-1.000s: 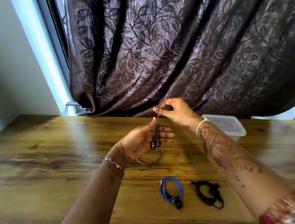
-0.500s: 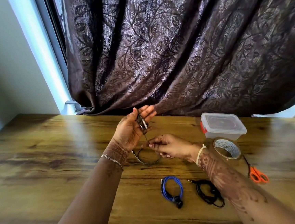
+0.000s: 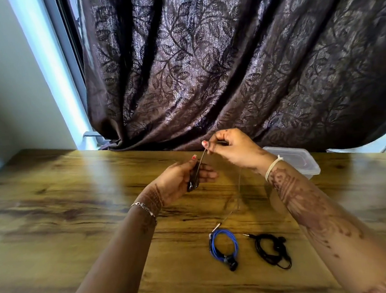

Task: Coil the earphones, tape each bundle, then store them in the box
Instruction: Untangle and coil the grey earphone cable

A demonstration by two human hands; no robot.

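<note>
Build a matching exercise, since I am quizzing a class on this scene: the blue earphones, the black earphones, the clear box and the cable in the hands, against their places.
Things:
1. blue coiled earphones
2. black coiled earphones
3. clear plastic lidded box
4. thin dark earphone cable

Places:
A. far side, partly hidden by an arm
B. pinched by left hand and right hand
C. on the wooden table, right bundle
D. on the wooden table, left bundle

Pairs: 1-D, 2-C, 3-A, 4-B
</note>
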